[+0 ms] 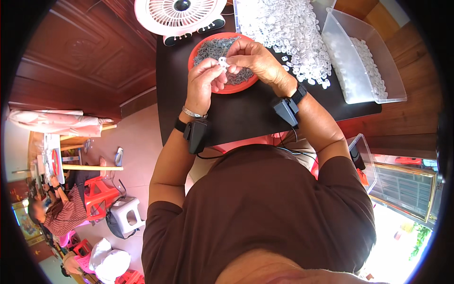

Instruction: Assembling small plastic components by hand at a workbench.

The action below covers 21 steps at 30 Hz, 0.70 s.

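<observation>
Above a round red basin (240,89), both of my hands meet at a small white plastic piece (222,61) with holes in it. My left hand (202,81) pinches this piece between thumb and fingertips. Thumb and forefinger of my right hand (260,60) are pressed together at the piece's right side; what they grip is too small to make out. Many thin grey metal pieces (211,48), looking like screws or nails, fill the basin, partly covered by my hands.
Loose white plastic pieces (302,52) are heaped on the dark table (231,120), right of the basin. Beyond them stands a clear plastic bin (397,90) holding more. A white fan (163,21) sits at the back left. Another person (64,215) sits far left near red stools (101,196).
</observation>
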{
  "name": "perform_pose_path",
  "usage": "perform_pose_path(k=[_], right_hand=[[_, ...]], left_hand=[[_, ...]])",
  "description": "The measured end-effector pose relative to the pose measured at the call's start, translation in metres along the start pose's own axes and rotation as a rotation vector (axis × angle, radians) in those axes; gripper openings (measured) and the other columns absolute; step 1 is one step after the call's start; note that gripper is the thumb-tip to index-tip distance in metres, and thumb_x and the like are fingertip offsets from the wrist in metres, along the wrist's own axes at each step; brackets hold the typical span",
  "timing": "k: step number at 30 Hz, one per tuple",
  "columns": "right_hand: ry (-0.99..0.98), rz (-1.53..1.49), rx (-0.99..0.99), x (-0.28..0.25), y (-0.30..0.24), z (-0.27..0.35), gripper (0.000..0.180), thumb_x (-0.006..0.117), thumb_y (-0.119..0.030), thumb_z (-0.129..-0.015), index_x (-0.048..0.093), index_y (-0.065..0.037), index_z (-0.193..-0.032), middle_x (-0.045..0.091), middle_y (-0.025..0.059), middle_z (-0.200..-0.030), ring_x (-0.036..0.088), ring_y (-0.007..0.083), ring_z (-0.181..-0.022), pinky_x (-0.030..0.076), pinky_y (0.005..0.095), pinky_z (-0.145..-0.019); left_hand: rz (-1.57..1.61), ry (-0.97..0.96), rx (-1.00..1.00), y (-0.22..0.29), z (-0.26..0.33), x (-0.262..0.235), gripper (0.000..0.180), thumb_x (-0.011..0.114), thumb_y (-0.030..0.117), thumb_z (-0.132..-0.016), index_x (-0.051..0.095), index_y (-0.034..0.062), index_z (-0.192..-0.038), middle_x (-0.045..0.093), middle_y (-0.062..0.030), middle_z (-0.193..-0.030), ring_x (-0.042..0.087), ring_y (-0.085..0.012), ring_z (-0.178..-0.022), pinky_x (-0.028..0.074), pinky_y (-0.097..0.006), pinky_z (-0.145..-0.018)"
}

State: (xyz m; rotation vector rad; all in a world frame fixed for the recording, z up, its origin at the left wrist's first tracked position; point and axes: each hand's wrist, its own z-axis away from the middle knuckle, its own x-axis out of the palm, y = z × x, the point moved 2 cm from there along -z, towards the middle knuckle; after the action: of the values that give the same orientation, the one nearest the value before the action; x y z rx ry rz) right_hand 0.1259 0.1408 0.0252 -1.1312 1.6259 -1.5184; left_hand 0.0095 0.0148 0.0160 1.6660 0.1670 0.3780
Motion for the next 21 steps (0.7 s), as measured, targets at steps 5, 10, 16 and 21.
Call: perform_pose_path(k=[5,10,16,21], right_hand=[[0.100,-0.192,0.114,0.0015,0.0002,0.0007,0.015,0.063,-0.007,-0.083,0.059,0.000,-0.097,0.064,0.0047,-0.083,0.061,0.0086,-0.068,0.052,0.0212,-0.066],[0.087,-0.186,0.101,0.0002,0.0004,0.0012,0.019,0.063,-0.007,-0.084,0.059,0.000,-0.101,0.064,0.0049,-0.084,0.062,0.0089,-0.070,0.052,0.0218,-0.068],[0.072,-0.088,0.080,0.0012,-0.0017,0.0012,0.019,0.064,-0.008,-0.084,0.060,0.000,-0.101,0.064,0.0041,-0.083,0.062,0.0091,-0.070,0.052,0.0215,-0.068],[0.083,-0.039,0.059,0.0012,-0.0043,0.0024,0.018,0.063,-0.007,-0.084,0.061,-0.001,-0.100,0.064,0.0033,-0.083,0.062,0.0085,-0.070,0.051,0.0209,-0.068]], left_hand=[[0.041,0.067,-0.024,-0.0003,0.0012,0.0015,0.017,0.050,0.017,-0.087,0.055,0.0047,-0.077,0.057,-0.0026,-0.065,0.049,-0.0073,-0.051,0.034,-0.018,-0.047],[-0.081,0.097,0.030,-0.0024,0.0009,0.0023,0.019,0.051,0.017,-0.087,0.055,0.0057,-0.071,0.051,0.0010,-0.057,0.044,-0.0056,-0.047,0.030,-0.019,-0.044],[-0.084,0.104,0.033,-0.0025,0.0016,0.0019,0.019,0.052,0.018,-0.086,0.055,0.0062,-0.072,0.050,0.0025,-0.057,0.043,-0.0047,-0.047,0.028,-0.019,-0.044],[-0.103,0.106,0.032,-0.0034,0.0013,0.0016,0.019,0.052,0.018,-0.086,0.055,0.0062,-0.071,0.050,0.0026,-0.056,0.042,-0.0048,-0.047,0.028,-0.019,-0.044]])
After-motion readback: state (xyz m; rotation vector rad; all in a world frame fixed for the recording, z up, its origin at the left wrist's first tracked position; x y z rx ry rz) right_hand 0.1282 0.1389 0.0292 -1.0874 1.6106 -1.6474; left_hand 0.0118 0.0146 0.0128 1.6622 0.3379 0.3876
